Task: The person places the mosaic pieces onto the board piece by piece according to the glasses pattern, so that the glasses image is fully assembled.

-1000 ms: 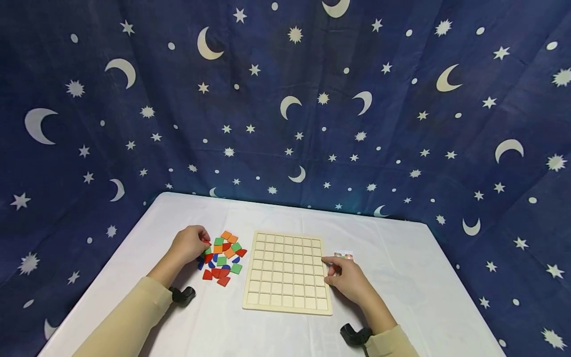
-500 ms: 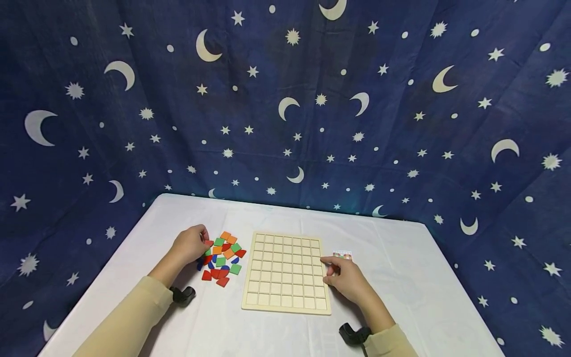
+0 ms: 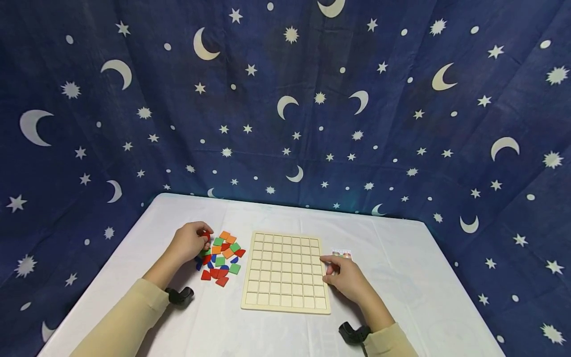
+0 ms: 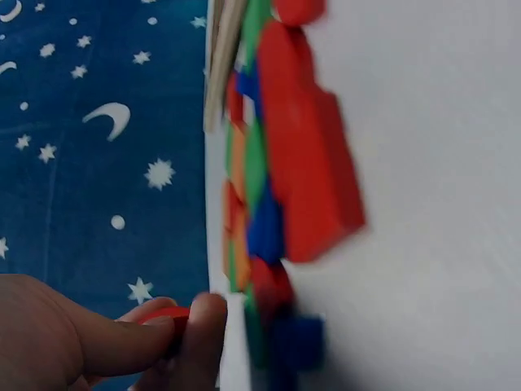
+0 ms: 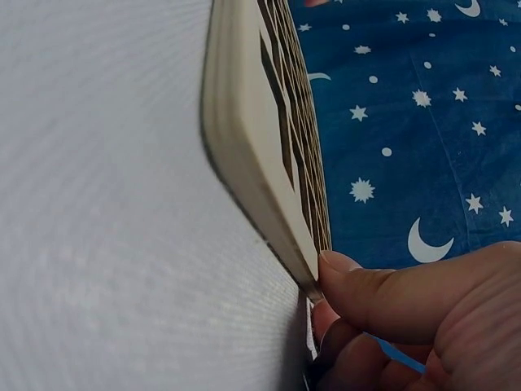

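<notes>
Left hand: my left hand (image 3: 186, 242) is left of the grid board, fingers curled, thumb and fingertips pinching one piece.
Red piece: the red piece (image 3: 206, 235) is the item held, well left of the board and partly covered by my fingers.
Step, as judged: picking a piece from the pile; the next move calls for a firm pinch and a lift clear of its neighbours.
Loose pieces: the loose pieces (image 3: 220, 261), red, orange, green and blue, lie between my left hand and the board.
Grid board: the grid board (image 3: 287, 270) lies flat, its cells facing up.
Right hand: my right hand (image 3: 348, 280) touches the board's right edge, thumb and forefinger spread.
Card: a printed card (image 3: 341, 252) lies right of the board; print illegible.
Tabletop: the tabletop (image 3: 383, 267) under the board is white.
Room: a blue backdrop (image 3: 250, 109) with moons and stars hangs beyond the board.
</notes>
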### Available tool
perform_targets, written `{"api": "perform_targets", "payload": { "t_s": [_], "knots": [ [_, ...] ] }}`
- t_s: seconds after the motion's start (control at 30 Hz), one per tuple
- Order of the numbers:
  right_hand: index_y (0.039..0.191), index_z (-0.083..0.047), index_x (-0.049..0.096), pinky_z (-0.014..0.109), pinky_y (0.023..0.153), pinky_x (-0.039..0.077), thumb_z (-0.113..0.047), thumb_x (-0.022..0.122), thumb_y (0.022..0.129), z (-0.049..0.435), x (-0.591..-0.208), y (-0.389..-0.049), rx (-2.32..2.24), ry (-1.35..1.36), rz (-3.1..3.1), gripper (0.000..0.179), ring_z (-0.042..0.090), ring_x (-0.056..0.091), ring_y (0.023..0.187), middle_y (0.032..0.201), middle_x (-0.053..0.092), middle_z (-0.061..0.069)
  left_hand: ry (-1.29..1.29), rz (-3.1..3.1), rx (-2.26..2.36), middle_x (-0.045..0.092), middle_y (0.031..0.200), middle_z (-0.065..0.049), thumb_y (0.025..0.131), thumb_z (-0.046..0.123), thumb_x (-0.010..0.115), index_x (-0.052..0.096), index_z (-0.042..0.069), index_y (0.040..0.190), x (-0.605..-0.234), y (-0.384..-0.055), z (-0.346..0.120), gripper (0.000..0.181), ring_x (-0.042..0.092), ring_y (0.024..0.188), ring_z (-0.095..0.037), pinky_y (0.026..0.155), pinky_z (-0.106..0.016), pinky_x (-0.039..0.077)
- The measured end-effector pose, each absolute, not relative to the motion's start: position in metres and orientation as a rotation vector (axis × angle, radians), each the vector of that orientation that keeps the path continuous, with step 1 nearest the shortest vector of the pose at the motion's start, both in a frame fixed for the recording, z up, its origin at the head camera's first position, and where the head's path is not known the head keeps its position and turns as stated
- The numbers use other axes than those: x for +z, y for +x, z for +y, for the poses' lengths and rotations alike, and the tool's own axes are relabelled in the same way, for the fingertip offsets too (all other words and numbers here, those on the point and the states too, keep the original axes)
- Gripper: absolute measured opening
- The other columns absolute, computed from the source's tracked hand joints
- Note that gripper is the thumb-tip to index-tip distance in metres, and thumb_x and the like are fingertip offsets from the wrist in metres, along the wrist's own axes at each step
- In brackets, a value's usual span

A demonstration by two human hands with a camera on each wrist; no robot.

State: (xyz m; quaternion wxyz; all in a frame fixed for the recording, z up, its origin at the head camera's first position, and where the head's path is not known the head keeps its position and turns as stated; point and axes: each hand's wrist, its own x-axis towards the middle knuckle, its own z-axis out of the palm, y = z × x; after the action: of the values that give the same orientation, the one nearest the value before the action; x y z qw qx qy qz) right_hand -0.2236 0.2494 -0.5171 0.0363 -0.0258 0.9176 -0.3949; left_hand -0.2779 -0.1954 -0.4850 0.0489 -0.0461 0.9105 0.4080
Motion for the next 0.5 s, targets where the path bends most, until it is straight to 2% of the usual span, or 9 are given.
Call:
{"api": "perform_targets", "payload": {
  "t_s": [0.13,0.33,0.5],
  "knots": [
    [0.133,-0.011,0.074,0.024,0.056,0.040,0.004,0.084,0.083,0.249,-0.515,-0.223,-1.220,-0.081,2.819,0.053,0.014,0.051,0.070,0.083,0.062,-0.001,-0.127,2.717,1.390,0.068,0.103,-0.018,0.104,0.001,0.062,0.071,0.001,0.120,-0.476,-0.276,-0.182,0.018,0.070,0.078,-0.019,0.074,-0.028,0.063],
    [0.134,-0.010,0.073,0.024,0.052,0.041,0.004,0.084,0.084,0.249,-0.514,-0.223,-1.232,-0.080,2.808,0.053,0.014,0.052,0.063,0.084,0.062,0.000,-0.057,2.796,1.374,0.073,0.101,-0.012,0.099,0.007,0.076,0.076,0.009,0.107,-0.471,-0.275,-0.159,0.008,0.064,0.088,-0.025,0.074,-0.030,0.057],
    [0.135,-0.010,0.073,0.024,0.051,0.043,0.003,0.084,0.084,0.250,-0.516,-0.223,-1.225,-0.080,2.807,0.053,0.013,0.053,0.062,0.085,0.062,0.000,-0.027,2.777,1.443,0.072,0.093,-0.009,0.095,0.008,0.080,0.079,0.010,0.100,-0.472,-0.276,-0.142,0.006,0.061,0.086,-0.024,0.071,-0.030,0.052]
  ]
}}
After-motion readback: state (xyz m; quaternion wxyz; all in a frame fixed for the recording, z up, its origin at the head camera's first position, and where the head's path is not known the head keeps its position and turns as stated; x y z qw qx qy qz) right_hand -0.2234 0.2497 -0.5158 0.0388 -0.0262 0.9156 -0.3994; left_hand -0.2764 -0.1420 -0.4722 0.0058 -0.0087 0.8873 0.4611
